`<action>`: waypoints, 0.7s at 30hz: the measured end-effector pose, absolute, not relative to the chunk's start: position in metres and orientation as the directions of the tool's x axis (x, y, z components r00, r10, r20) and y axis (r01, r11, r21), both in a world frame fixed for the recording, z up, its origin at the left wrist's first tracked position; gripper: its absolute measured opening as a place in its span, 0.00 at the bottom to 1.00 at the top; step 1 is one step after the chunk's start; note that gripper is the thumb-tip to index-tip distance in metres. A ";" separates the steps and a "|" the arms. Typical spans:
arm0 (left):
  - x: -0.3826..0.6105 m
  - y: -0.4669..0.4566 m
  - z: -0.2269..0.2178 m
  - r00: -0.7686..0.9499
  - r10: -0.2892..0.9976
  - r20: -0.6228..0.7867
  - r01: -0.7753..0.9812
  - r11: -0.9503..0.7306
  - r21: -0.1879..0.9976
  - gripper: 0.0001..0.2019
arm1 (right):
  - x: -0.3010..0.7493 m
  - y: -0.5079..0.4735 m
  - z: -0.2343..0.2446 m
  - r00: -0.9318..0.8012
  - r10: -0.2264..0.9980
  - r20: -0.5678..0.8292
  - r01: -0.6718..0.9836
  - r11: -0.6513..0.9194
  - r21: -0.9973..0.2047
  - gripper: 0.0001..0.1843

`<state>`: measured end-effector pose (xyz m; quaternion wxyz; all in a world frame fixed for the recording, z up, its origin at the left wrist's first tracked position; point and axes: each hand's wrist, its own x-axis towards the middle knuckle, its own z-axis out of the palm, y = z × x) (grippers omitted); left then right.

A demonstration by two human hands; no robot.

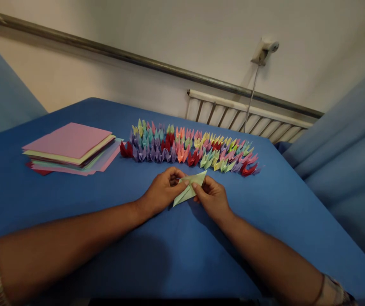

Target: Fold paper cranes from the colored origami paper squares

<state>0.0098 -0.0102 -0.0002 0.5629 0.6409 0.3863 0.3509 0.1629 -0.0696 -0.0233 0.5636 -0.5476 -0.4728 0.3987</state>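
Observation:
A pale green folded paper, pointed at its upper right and lower left, is held between both hands just above the blue table. My left hand pinches its left side, thumb on the front face and fingers curled behind. On the other side, my right hand grips the paper with the thumb pressed near its middle. The fingertips behind the sheet are partly hidden. Beyond the hands stand rows of small folded paper cranes in many colours.
A stack of coloured paper sheets, pink on top, lies at the left on the blue table cover. Behind the table are a metal rail, a white radiator and a wall socket with a cord. Blue curtains hang on both sides.

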 end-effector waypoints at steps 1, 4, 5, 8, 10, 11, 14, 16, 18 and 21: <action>0.010 -0.009 -0.002 0.453 0.891 0.027 0.124 -0.093 0.988 0.12 | 0.162 -0.071 -0.024 0.217 0.971 0.095 0.077 0.080 -0.994 0.12; 0.008 -0.008 -0.003 0.447 0.890 0.092 0.168 -0.185 0.968 0.07 | 0.159 -0.072 -0.025 0.167 0.983 0.072 0.060 0.063 -0.996 0.13; 0.007 -0.009 -0.003 0.446 0.886 0.126 0.176 -0.225 0.958 0.06 | 0.158 -0.072 -0.025 0.162 0.985 0.060 0.047 0.054 -0.997 0.14; 0.005 -0.013 0.002 0.467 0.857 0.220 0.172 -0.333 0.927 0.05 | 0.158 -0.070 -0.025 0.178 0.984 0.015 0.011 0.013 -1.000 0.16; 0.005 -0.017 0.007 0.506 0.826 0.248 0.159 -0.372 0.914 0.05 | 0.160 -0.067 -0.024 0.185 0.983 -0.013 -0.016 -0.010 -1.000 0.18; 0.005 -0.019 0.009 0.527 0.814 0.244 0.144 -0.368 0.919 0.06 | 0.161 -0.066 -0.023 0.185 0.983 -0.020 -0.031 -0.015 -0.999 0.19; 0.007 -0.020 0.012 0.545 0.824 0.154 0.058 -0.220 0.974 0.10 | 0.164 -0.065 -0.021 0.175 0.984 -0.015 -0.056 -0.006 -0.998 0.20; 0.008 -0.017 0.010 0.516 0.854 0.065 -0.004 -0.074 0.997 0.12 | 0.164 -0.065 -0.021 0.162 0.987 0.000 -0.062 0.010 -0.998 0.20; 0.009 -0.014 0.006 0.487 0.873 -0.005 -0.033 0.024 0.999 0.15 | 0.165 -0.066 -0.022 0.146 0.989 0.014 -0.067 0.024 -0.997 0.19; 0.010 -0.012 0.002 0.537 0.840 -0.079 -0.009 0.099 0.995 0.17 | 0.166 -0.067 -0.023 0.124 0.992 0.028 -0.061 0.036 -0.997 0.19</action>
